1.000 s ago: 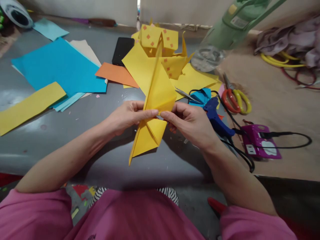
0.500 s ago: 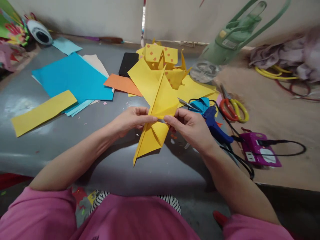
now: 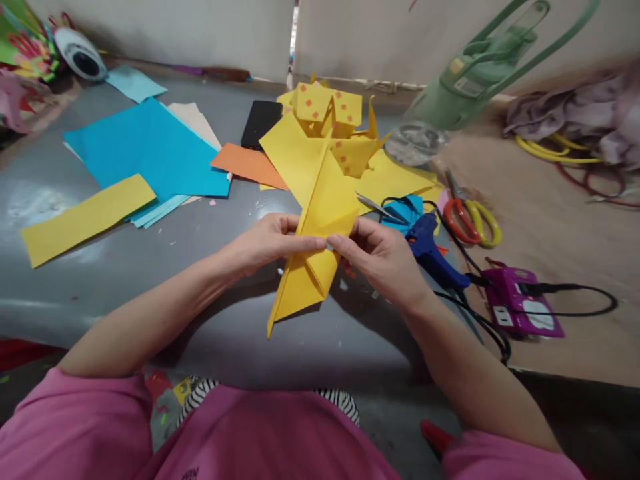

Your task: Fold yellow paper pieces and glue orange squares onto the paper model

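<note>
A folded yellow paper [image 3: 333, 200] is held up above the grey table, its long folded edge slanting down to a point near me. My left hand [image 3: 273, 243] grips its left edge, thumb lying across the front and fingers behind. My right hand [image 3: 383, 257] pinches the right side, its thumb tip close to the left thumb at the middle. Behind the paper stands a yellow paper model [image 3: 327, 107] with orange squares, among other yellow sheets [image 3: 285, 153].
Blue sheets [image 3: 150, 147], a yellow strip [image 3: 87, 220], an orange piece [image 3: 247, 165] and a black phone [image 3: 261, 124] lie left. Rightward are a blue glue gun [image 3: 433, 253], scissors [image 3: 473, 217], a purple box [image 3: 523, 303] with cables and a green bottle [image 3: 450, 93].
My left thumb has slid right across the paper, closer to the right thumb, covering the small gap there. The camera view has shifted slightly.
</note>
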Demonstrator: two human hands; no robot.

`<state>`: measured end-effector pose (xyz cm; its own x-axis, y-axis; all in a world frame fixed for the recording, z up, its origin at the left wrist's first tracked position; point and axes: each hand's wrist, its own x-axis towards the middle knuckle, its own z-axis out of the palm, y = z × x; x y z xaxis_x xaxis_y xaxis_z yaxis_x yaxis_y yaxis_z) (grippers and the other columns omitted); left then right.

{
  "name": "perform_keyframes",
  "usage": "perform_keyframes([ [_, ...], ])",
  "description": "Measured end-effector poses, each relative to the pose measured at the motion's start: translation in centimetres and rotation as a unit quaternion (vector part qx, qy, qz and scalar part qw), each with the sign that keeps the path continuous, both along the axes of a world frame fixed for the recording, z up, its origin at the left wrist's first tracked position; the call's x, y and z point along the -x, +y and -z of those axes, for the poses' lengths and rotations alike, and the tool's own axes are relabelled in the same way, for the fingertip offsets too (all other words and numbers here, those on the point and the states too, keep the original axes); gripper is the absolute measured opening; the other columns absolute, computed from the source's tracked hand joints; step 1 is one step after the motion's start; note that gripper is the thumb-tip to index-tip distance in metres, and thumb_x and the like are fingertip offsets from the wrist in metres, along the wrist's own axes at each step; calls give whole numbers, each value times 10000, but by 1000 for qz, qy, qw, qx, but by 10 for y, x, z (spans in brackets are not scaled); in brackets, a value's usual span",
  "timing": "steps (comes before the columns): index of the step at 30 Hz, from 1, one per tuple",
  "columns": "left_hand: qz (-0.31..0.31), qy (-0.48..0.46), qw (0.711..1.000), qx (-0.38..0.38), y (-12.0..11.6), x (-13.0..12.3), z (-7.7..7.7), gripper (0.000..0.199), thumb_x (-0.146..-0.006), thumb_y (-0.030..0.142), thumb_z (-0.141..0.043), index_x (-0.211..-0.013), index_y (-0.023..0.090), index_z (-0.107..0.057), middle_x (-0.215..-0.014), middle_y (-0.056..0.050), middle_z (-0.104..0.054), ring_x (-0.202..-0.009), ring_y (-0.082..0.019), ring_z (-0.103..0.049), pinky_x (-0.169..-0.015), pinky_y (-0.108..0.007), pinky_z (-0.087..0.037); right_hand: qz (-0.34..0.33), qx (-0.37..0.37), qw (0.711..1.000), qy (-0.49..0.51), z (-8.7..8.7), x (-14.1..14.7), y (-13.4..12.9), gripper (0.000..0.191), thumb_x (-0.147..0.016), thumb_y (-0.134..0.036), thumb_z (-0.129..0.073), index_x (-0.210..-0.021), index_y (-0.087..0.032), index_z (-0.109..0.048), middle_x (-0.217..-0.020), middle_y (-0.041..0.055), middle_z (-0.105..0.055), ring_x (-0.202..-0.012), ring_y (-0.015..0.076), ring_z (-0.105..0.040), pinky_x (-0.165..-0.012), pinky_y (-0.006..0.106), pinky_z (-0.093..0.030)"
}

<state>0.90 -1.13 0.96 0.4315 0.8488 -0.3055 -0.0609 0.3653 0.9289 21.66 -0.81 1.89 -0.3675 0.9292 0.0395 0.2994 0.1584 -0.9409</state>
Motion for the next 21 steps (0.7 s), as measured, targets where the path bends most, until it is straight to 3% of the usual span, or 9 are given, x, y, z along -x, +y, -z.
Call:
perform_keyframes([
  [9,-12,16,1000,-19,-1,0,2,330,-736,428,-828,-950,178,-798,-936,-64,-788,-800,-178,-709,-693,-267,-519,-12,3,1000,-7,-1,0,1,410,-838,-580,-726,-782,-188,-619,-672,-19,-553,-608,115,-475,-530,256,-366],
  [15,14,10,1000,10,1,2,-4,471,-667,489,-880,-1027,201,-787,-1002,-66,-781,-827,-165,-711,-636,-231,-476,30,39,999,20,-1,-2,3,442,-802,-618,-754,-813,-197,-617,-616,-42,-536,-501,96,-446,-456,253,-346],
  [21,-52,-5,998,27,0,-3,-4,419,-703,458,-862,-987,165,-766,-963,-76,-785,-800,-161,-708,-657,-235,-503,32,41,999,17,-2,-2,5,501,-797,-684,-721,-780,-196,-609,-653,-30,-564,-506,82,-469,-465,239,-385],
])
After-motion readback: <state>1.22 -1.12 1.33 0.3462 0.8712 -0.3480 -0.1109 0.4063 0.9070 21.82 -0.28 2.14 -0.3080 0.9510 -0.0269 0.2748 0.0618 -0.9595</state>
